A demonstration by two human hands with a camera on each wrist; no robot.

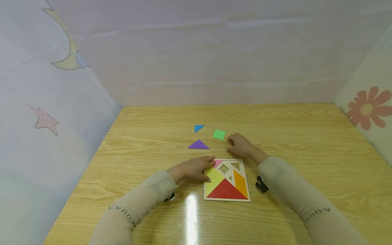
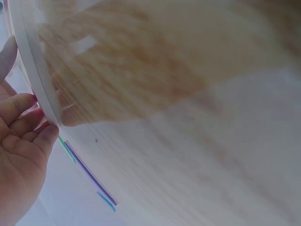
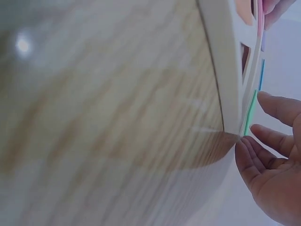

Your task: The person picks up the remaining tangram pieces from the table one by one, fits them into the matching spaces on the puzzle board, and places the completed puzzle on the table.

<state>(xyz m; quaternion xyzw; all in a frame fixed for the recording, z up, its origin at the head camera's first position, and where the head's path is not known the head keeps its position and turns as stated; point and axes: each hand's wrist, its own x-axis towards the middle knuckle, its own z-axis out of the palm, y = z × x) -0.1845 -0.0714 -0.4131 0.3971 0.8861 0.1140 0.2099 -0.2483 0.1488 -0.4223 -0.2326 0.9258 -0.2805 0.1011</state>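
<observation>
A square tangram board (image 1: 229,171) lies flat on the table, holding a yellow triangle (image 1: 213,178), a red triangle (image 1: 226,190), an orange parallelogram (image 1: 240,182) and a pink piece (image 1: 218,163). My left hand (image 1: 194,168) rests over its left edge, fingertips by the pink piece and thumb on the yellow one. Beyond the top right corner, my right hand (image 1: 240,145) has loosely bent fingers with nothing between them. Just left of those fingers lies a green square (image 1: 219,134). In the right wrist view, the gap between thumb and fingers (image 3: 270,140) shows beside the green edge.
Past the board, a purple triangle (image 1: 198,145) and a small blue triangle (image 1: 198,128) lie loose on the wooden table (image 1: 147,136). Printed cloth walls (image 1: 220,61) stand along the back and both sides. Small holes show in the board's bare upper right.
</observation>
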